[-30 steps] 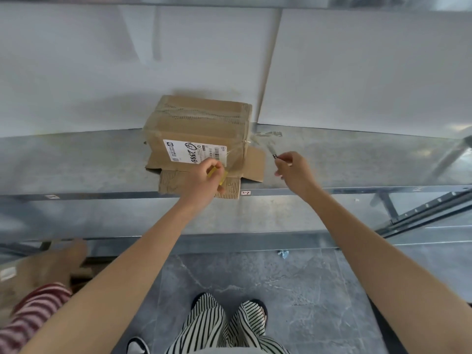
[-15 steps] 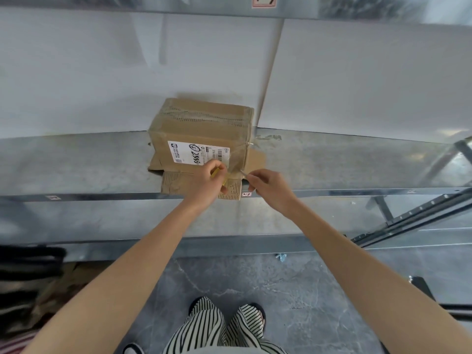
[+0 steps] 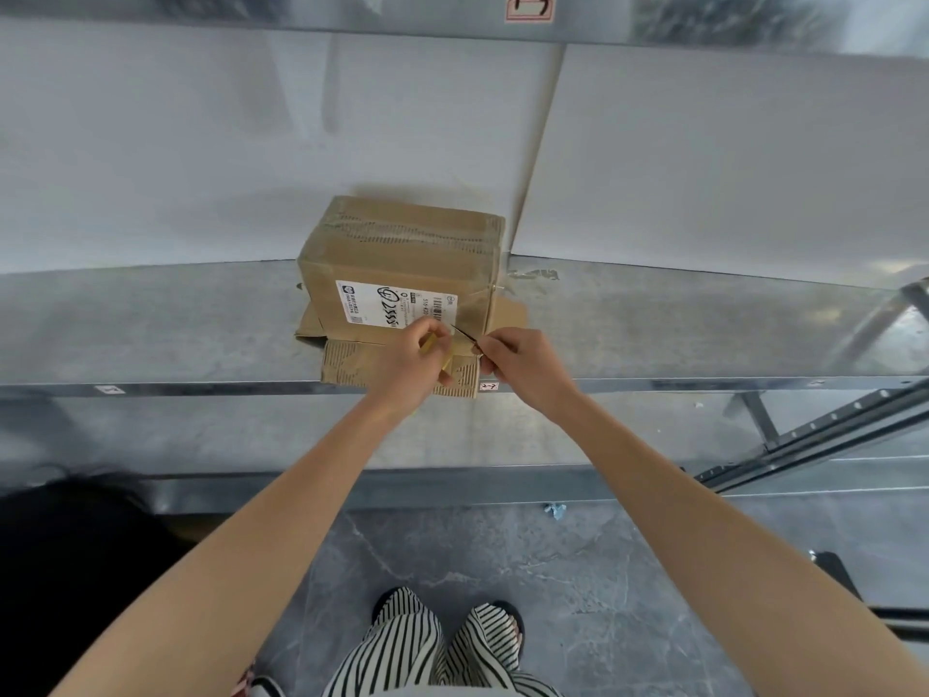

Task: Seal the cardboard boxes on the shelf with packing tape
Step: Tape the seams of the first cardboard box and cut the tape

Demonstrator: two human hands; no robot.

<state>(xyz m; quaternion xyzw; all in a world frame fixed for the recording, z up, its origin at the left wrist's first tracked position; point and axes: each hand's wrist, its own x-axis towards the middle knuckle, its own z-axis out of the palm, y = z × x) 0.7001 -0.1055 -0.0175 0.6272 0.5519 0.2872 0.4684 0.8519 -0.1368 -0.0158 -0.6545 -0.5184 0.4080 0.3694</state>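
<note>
On the shelf: box, long axis left-right, label facing the person.
Left hand: at the box's front, gripping a yellow thing.
Right hand: front right of box, pinching a thin dark blade aimed at it.

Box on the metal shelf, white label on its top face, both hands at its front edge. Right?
No. Head view: the white label is on the cardboard box's front face, not its top. It does sit on the metal shelf, left hand and right hand at its front edge.

Box, left hand pinching tool, right hand blade
</note>
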